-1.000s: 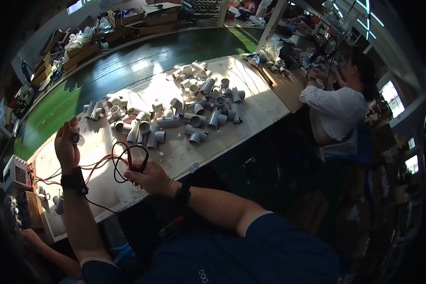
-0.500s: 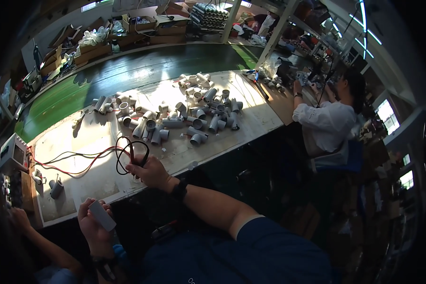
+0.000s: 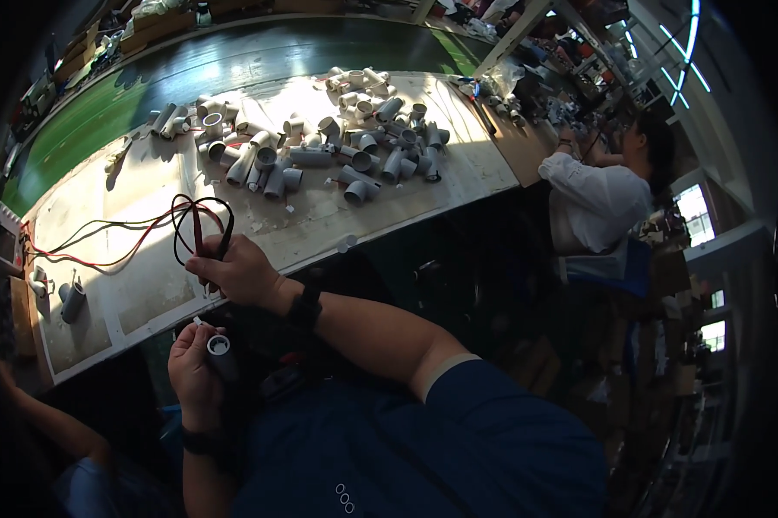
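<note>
My left hand (image 3: 194,367) is closed around a grey cylindrical part (image 3: 223,356), whose open end with a pale ring faces up. A small white connector (image 3: 201,322) shows at its fingertips. Just above, over the table's front edge, my right hand (image 3: 238,274) grips red and black test leads (image 3: 198,226). The leads loop up over the fist and run left to a box-shaped meter (image 3: 7,242). Their tips, below the right hand, are hard to make out.
Many grey pipe-shaped parts (image 3: 320,155) lie heaped on the white table (image 3: 156,302). Two more (image 3: 72,302) stand near the meter. A green belt (image 3: 78,155) runs behind. At right sits a co-worker (image 3: 609,194); another person's arm (image 3: 61,427) is at lower left.
My left hand has turned the grey part so its open end faces up, and has come closer to the right hand. The whole view has shifted; the right hand keeps hold of the leads.
</note>
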`<action>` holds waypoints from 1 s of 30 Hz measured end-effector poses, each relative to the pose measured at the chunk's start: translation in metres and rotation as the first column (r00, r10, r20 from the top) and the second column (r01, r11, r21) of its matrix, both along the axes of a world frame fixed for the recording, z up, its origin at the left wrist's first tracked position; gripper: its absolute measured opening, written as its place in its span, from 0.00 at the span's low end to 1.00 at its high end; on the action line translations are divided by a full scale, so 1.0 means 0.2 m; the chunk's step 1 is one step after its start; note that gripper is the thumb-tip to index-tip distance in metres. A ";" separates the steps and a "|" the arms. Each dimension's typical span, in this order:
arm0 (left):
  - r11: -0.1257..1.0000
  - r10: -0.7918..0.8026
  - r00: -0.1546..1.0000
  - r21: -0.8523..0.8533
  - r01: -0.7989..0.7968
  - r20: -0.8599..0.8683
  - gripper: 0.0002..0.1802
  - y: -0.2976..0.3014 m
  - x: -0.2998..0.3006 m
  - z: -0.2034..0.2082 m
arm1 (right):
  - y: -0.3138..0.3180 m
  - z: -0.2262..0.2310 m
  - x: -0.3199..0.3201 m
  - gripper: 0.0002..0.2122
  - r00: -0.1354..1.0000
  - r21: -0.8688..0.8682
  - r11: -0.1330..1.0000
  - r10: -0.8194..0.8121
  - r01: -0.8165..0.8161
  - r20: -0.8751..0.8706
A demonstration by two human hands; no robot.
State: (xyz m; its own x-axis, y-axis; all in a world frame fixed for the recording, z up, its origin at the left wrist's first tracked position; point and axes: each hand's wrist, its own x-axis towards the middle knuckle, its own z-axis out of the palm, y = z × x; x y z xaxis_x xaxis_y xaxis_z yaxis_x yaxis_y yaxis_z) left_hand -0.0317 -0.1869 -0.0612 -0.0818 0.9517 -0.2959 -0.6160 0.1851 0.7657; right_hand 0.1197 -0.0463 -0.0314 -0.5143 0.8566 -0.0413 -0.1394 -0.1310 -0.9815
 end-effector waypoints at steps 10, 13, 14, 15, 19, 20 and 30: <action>0.994 0.093 0.996 -0.055 -0.093 0.003 0.12 -0.05 -0.06 -0.14 | -0.15 -0.02 -0.15 0.09 0.995 0.086 0.996 -0.013 0.005 0.095; 0.993 0.106 0.992 -0.048 -0.110 -0.074 0.12 -0.07 -0.06 -0.16 | -0.20 -0.01 -0.18 0.08 0.991 0.098 0.994 0.030 -0.043 0.128; 0.995 0.090 0.990 -0.035 -0.095 -0.109 0.12 -0.08 -0.07 -0.17 | -0.21 -0.01 -0.19 0.08 0.989 0.116 0.992 0.028 -0.046 0.148; 0.994 0.096 0.990 -0.038 -0.100 -0.107 0.12 -0.09 -0.08 -0.17 | -0.22 -0.01 -0.20 0.08 0.988 0.114 0.992 0.034 -0.051 0.151; 0.994 0.098 0.991 -0.044 -0.102 -0.095 0.13 -0.11 -0.09 -0.18 | -0.25 -0.03 -0.24 0.08 0.986 0.208 0.977 0.020 -0.055 0.166; 0.996 0.081 0.994 -0.033 -0.083 -0.075 0.13 -0.10 -0.10 -0.18 | -0.25 -0.03 -0.26 0.08 0.980 0.247 0.967 0.016 -0.066 0.199; 0.999 -0.038 0.999 0.005 0.038 -0.004 0.14 -0.10 -0.15 -0.19 | -0.25 -0.04 -0.26 0.08 0.953 0.388 0.914 0.000 -0.123 0.303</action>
